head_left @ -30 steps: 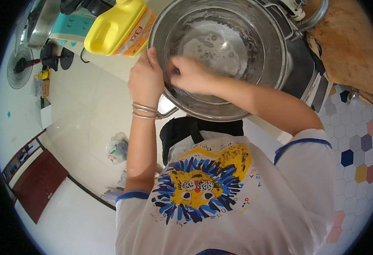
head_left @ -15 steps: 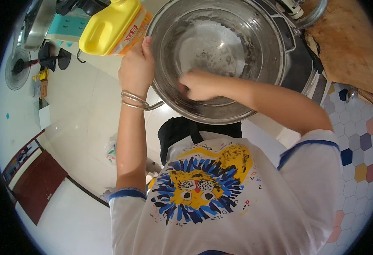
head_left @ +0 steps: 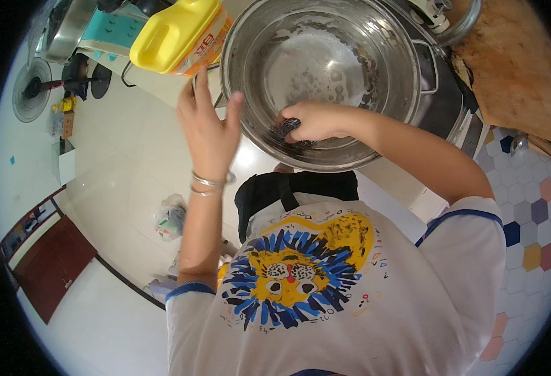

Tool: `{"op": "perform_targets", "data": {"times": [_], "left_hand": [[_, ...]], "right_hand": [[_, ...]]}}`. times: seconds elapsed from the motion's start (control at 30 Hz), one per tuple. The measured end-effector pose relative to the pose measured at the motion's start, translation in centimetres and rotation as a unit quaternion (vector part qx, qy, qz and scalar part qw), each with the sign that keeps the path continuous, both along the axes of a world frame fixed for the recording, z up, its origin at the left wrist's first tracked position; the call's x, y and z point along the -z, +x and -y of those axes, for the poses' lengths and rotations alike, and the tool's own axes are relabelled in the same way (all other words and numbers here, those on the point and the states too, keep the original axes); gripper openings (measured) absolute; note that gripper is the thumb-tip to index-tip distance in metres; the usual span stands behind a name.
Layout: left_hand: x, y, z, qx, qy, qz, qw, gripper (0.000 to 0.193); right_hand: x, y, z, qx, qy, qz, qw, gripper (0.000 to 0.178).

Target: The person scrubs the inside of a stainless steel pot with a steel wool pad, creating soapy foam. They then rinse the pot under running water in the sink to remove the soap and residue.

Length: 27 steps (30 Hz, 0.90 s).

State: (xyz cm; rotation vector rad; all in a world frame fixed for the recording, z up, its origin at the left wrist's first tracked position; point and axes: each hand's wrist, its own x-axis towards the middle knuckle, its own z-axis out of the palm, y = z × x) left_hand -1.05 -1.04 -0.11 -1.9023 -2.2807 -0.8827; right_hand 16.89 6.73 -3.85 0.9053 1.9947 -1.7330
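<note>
A large round stainless steel basin (head_left: 401, 94) with loop handles stands in front of me, soapy water and suds (head_left: 316, 78) on its bottom. Inside it, my right hand (head_left: 316, 122) is closed on a dark grey metal scouring pad (head_left: 293, 131), pressed to the near left part of the wall. My left hand (head_left: 211, 128) is just outside the basin's left rim, fingers spread and holding nothing. Beyond its fingertips stands a yellow plastic jug (head_left: 162, 47) with an orange label.
A wooden board (head_left: 513, 62) lies at the right, beside a metal faucet (head_left: 463, 25). Behind the yellow jug is a teal container (head_left: 109, 31). A plastic bag (head_left: 170, 216) is on the floor at my left. Hexagonal tiles (head_left: 529, 213) cover the surface at right.
My left hand has let go of the basin's left rim and spread its fingers. My right hand has shifted slightly right, and the scouring pad shows more clearly. The basin has turned.
</note>
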Motion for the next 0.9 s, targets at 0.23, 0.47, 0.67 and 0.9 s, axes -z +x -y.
{"op": "perform_targets", "data": {"times": [0.23, 0.47, 0.67, 0.9], "left_hand": [[2.2, 1.1, 1.0, -0.083, 0.009, 0.104, 0.991, 0.026], [0.8, -0.2, -1.1, 0.019, 0.042, -0.016, 0.999, 0.02], [1.3, 1.0, -0.5, -0.088, -0.005, 0.162, 0.983, 0.017], [2.5, 2.1, -1.0, -0.106, 0.034, 0.279, 0.954, 0.016]], "right_hand": [[0.0, 1.5, 0.4, -0.093, 0.126, -0.009, 0.988, 0.03], [2.0, -2.5, 1.5, 0.05, 0.161, 0.001, 0.986, 0.027], [1.7, -2.3, 2.6, 0.05, 0.123, -0.029, 0.991, 0.025], [3.1, -5.0, 2.2, 0.155, 0.149, -0.01, 0.976, 0.018]]}}
